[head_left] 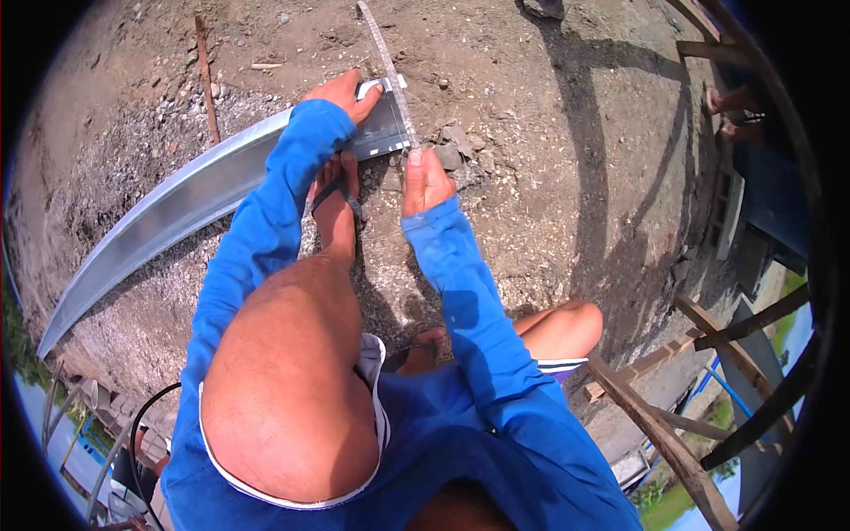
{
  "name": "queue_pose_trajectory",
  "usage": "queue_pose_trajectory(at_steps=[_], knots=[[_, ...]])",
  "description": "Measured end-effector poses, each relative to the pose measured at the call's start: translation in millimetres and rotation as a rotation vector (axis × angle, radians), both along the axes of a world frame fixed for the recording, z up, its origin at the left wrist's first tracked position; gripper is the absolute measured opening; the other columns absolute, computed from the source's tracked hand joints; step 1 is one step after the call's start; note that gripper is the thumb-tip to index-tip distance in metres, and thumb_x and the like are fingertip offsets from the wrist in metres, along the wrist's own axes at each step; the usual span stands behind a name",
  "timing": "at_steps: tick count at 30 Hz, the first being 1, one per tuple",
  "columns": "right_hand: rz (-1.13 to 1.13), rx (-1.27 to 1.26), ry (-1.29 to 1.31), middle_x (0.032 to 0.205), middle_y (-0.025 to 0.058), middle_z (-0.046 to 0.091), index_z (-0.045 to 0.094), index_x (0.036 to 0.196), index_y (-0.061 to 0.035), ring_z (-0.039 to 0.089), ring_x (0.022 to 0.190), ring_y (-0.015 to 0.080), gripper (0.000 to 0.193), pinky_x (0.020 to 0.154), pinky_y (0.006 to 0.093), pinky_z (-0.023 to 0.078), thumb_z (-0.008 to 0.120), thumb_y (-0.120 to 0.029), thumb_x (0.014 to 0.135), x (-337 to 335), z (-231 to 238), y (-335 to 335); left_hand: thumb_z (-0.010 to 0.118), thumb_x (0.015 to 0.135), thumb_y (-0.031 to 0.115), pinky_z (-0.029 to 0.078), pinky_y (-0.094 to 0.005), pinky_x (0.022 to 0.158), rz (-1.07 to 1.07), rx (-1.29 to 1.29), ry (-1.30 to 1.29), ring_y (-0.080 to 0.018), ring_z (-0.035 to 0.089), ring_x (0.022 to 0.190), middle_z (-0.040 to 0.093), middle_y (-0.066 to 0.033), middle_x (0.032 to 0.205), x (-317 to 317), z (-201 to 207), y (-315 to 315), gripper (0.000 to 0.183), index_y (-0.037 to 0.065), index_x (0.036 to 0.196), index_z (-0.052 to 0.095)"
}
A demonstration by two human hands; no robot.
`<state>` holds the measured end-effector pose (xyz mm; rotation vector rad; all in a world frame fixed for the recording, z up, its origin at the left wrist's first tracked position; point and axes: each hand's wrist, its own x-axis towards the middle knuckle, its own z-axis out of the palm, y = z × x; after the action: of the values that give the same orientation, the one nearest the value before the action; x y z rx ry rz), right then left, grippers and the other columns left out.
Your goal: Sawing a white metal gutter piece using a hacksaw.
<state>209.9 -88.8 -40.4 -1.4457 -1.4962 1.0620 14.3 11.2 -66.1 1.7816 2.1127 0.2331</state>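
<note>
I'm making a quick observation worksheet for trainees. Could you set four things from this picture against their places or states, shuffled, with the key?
Things:
1. Long silver metal channel
2. Long thin grey strip
3. Thin reddish-brown bar
4. Blue long-sleeved top

Places or states:
A. On the ground, beyond the channel's far edge
B. Worn on both arms
C. Held in the right hand, running across the channel's end
D. Held near one end by the left hand

Right pairs: 1-D; 2-C; 3-A; 4-B
</note>
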Motion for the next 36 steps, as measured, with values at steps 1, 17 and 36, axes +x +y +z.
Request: queue_pose_trajectory(at_steps=[1, 17, 36], knots=[[0.006, -0.064, 0.026, 0.066, 0.0207, 0.057, 0.055, 0.094, -0.0060, 0.059, 0.062, 0.0457, 0.037, 0.054, 0.0463, 0.044, 0.047, -0.041, 0.102, 4, -8, -2, 0.050, 0.094, 0.055, 0.050, -0.0515, 0.086, -0.005, -0.045, -0.011, -0.0450, 0.063, 0.100, 0.068, -0.0244, 0.104, 2, 7, 1, 0.053, 0.006, 0.111, 0.060], [0.031, -0.085, 0.044, 0.063, 0.0198, 0.055, 0.052, 0.090, -0.0064, 0.058, 0.060, 0.0443, 0.036, 0.054, 0.0474, 0.043, 0.046, -0.039, 0.103, 8, -11, -4, 0.060, 0.087, 0.042, 0.049, -0.0495, 0.087, -0.151, -0.093, -0.116, -0.0444, 0.063, 0.100, 0.065, -0.0257, 0.109, -13, 2, 3, 0.048, 0.003, 0.115, 0.056], [-0.310, -0.841, 1.119, 0.046, -0.0019, 0.019, 0.043, 0.078, -0.0144, 0.020, 0.036, 0.0131, 0.058, 0.036, 0.0323, 0.023, 0.033, -0.068, 0.098, 37, -13, 15, 0.066, 0.082, 0.029, 0.053, -0.0469, 0.093, -0.210, -0.418, 0.079, -0.0380, 0.065, 0.107, 0.068, -0.0200, 0.115, -5, 35, 16, 0.045, 0.013, 0.124, 0.063]])
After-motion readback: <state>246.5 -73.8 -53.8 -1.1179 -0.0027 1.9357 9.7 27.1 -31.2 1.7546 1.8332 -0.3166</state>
